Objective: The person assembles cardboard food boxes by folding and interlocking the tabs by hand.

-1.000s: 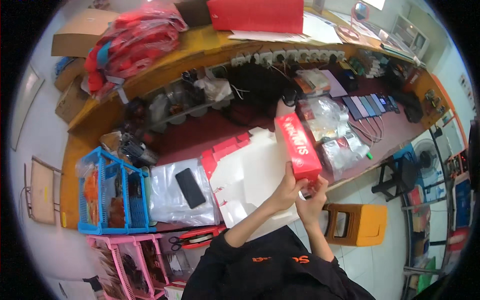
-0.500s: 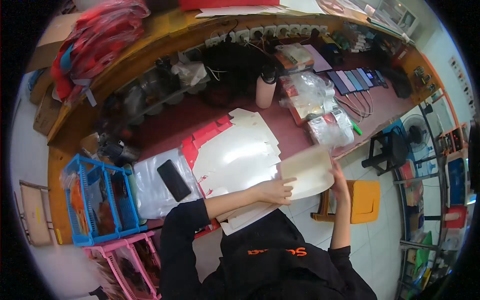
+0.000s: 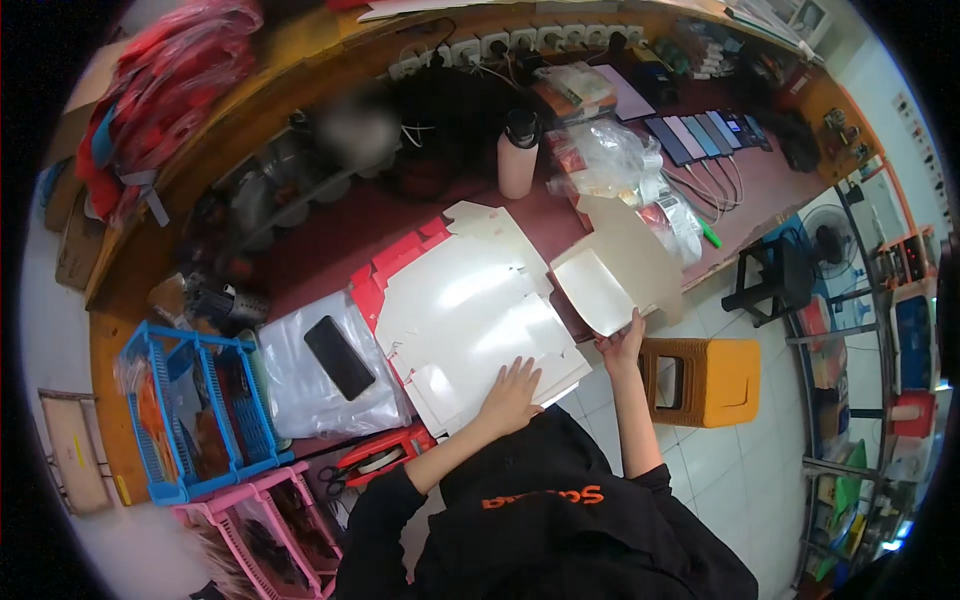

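My right hand (image 3: 622, 343) pinches the near edge of a partly folded cardboard box (image 3: 597, 290), white inside, with a wide beige flap spread out to its right. The box is held at the right end of a stack of flat white cardboard sheets (image 3: 480, 300). Fingers stretched out, my left hand (image 3: 512, 397) lies flat on the near part of that stack. Red cardboard edges (image 3: 366, 310) stick out along the stack's left side.
A black phone (image 3: 340, 358) rests on clear plastic bags (image 3: 290, 385). Nearby are a red tape dispenser (image 3: 385, 456) and a blue basket (image 3: 205, 410). Beyond the stack stand a pink bottle (image 3: 517, 160) and plastic-wrapped packs (image 3: 610, 160). Yellow stools (image 3: 730, 382) are at right.
My left hand has let go of the cardboard and moved left onto the stack. The piece in my right hand has moved away from me and its flap has spread out.
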`<state>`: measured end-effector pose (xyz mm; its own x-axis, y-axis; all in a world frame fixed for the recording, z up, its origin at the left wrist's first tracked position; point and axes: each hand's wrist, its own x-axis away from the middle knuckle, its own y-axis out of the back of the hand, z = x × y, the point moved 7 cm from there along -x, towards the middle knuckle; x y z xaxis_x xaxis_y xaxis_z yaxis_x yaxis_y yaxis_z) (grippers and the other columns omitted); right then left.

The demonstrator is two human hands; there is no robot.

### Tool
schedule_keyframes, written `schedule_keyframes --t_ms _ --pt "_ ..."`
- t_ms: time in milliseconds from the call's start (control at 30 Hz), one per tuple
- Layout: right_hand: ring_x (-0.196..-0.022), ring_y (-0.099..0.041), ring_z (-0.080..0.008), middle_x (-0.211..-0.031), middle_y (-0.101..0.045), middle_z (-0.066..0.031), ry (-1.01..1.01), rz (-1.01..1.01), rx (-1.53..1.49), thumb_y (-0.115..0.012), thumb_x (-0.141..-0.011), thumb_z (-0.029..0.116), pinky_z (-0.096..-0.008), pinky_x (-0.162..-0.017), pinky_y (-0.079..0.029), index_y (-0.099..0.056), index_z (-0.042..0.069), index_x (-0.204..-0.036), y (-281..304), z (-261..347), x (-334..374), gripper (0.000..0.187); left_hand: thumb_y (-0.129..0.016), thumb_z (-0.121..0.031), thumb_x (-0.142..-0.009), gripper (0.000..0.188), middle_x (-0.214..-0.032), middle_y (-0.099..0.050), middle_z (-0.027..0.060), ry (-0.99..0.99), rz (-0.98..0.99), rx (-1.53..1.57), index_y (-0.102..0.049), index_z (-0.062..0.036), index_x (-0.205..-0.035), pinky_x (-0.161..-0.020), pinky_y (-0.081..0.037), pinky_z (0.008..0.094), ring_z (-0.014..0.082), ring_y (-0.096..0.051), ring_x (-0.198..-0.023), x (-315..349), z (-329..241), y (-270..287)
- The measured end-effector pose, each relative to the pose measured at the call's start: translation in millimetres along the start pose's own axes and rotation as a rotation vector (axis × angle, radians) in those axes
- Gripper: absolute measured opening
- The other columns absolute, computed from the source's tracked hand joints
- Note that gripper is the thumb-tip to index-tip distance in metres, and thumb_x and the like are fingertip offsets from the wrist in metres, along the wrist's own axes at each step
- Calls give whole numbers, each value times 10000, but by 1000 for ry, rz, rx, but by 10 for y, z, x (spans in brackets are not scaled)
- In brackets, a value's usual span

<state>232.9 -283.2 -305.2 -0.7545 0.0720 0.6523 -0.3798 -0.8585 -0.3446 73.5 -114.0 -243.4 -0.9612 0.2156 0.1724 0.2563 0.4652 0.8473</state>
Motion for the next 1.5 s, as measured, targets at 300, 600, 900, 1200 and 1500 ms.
schedule_keyframes --t_ms 300,600,900,1200,1500 --pt "-1044 -413 -210 -1214 -373 -53 181 -112 142 -574 -808 289 -457 -945 -291 -232 172 -1326 352 -59 687 631 -496 -190 -829 456 -1156 -512 205 164 64 -23 -419 27 -1222 -771 -469 411 306 -543 -989 18 232 128" --pt "-1229 -370 -296 -1304 -390 -181 454 807 772 -576 -748 -30 -385 -985 -352 -329 90 -1325 -977 -87 1920 639 -472 -264 -879 481 -1384 -295 181 -263 -577 756 -399 30 -1253 -822 -485 382 307 -455 -1162 337 -426 1320" --pt "-1246 -342 -369 -1393 -280 -176 1174 1230 1123 -568 -747 76 -505 -978 -330 -359 137 -1330 -1492 378 2614 623 -529 -188 -870 371 -1127 -555 98 117 -719 1718 -451 13 -1172 -850 -452 316 180 -535 -1039 426 313 1844" --pt "-1154 -430 -440 -1317 -339 -268 1155 1169 566 -553 -764 524 -447 -902 -412 -611 112 -1070 -1507 889 2710 516 -460 -272 -916 326 -1049 -561 88 -191 -836 1885 -455 -27 -1130 -837 -466 326 169 -562 -947 168 -246 1821" --pt "-1053 -511 -371 -1190 -509 -160 1415 848 810 -710 -664 185 -402 -877 -435 -620 115 -1051 -1628 900 2668 403 -492 -201 -911 279 -997 -560 35 121 -759 1584 -469 -29 -1130 -765 -469 259 101 -555 -852 101 -355 1719"
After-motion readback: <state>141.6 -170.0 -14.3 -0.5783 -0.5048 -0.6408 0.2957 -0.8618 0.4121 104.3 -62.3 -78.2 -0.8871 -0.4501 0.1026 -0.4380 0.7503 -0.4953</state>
